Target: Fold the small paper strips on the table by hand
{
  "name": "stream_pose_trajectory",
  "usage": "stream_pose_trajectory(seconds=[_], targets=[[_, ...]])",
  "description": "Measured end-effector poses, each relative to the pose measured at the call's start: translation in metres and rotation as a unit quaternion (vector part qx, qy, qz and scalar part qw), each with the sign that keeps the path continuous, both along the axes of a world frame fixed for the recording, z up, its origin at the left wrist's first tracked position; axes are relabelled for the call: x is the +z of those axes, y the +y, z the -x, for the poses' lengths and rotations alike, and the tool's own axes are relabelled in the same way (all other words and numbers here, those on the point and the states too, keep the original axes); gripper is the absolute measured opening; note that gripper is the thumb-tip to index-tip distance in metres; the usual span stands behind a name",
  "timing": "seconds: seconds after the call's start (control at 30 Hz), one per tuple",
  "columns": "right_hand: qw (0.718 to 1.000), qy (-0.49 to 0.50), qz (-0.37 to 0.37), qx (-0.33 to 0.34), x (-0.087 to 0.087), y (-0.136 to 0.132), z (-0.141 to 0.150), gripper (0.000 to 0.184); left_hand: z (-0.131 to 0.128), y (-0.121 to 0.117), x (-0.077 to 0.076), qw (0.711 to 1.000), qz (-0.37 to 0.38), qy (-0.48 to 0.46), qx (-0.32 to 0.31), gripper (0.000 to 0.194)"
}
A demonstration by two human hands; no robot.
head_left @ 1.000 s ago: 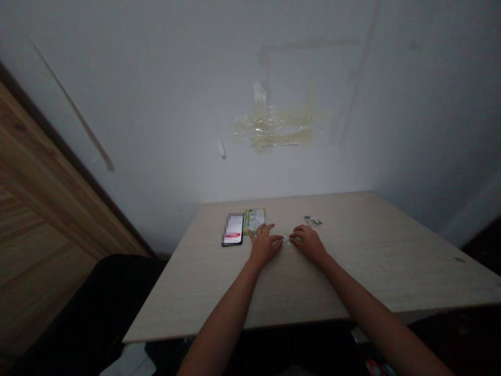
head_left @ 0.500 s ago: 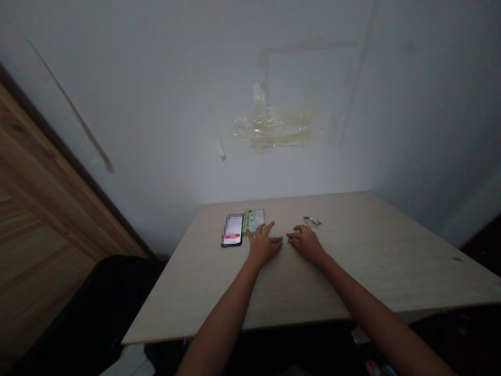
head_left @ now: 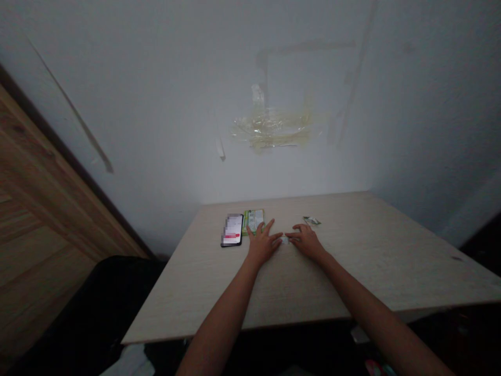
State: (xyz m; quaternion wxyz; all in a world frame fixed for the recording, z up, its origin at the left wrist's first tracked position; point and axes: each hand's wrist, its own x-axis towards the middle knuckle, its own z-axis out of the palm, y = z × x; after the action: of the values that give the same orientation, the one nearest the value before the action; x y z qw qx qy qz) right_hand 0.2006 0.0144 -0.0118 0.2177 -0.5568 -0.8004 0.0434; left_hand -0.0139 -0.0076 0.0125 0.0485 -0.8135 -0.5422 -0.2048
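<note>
A small whitish piece [head_left: 285,241], too small to name, lies on the table between my two hands. My left hand [head_left: 263,244] rests to its left with the fingers spread, and its thumb reaches to the piece's edge. Across the piece, my right hand [head_left: 309,242] has its fingers stretched toward it, with the fingertips at its right edge. The upper fingers of my left hand reach over a green and white packet [head_left: 255,218], partly covering its lower right. A small torn green and white wrapper [head_left: 312,220] lies just beyond my right hand.
A phone [head_left: 234,230] with a lit screen lies left of the packet on the pale wooden table [head_left: 297,292]. Behind the table rises a wall with old tape [head_left: 274,128]. A dark object [head_left: 113,282] stands at the left, beside wooden panelling [head_left: 39,172].
My right hand's fingers have straightened slightly beside the whitish piece, and the left thumb and index finger have shifted a little. The phone, packet and wrapper stay in place.
</note>
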Motion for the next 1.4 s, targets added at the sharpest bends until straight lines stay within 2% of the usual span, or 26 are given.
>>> stream_pose_trajectory(seconds=[0.33,0.63,0.93,1.1,1.4], targets=[[1.0,-0.012,0.008,-0.002,0.006,-0.003,0.001,0.029,0.0,0.003,-0.003,0.999,0.002,0.01,0.035,0.029],[1.0,-0.014,0.01,-0.004,0.006,-0.005,0.002,0.03,-0.003,0.007,-0.004,0.999,0.004,0.013,0.031,0.033],[1.0,-0.014,0.012,-0.001,0.004,-0.004,0.001,0.031,-0.009,0.007,0.0,0.997,0.022,-0.01,0.07,0.039],[1.0,-0.007,0.009,0.001,0.002,-0.004,0.0,0.031,-0.01,0.004,-0.002,0.996,0.028,-0.03,0.078,0.035],[0.999,-0.018,0.028,-0.008,0.006,-0.005,0.002,0.029,-0.003,0.007,-0.003,0.994,0.041,-0.081,0.061,0.015]])
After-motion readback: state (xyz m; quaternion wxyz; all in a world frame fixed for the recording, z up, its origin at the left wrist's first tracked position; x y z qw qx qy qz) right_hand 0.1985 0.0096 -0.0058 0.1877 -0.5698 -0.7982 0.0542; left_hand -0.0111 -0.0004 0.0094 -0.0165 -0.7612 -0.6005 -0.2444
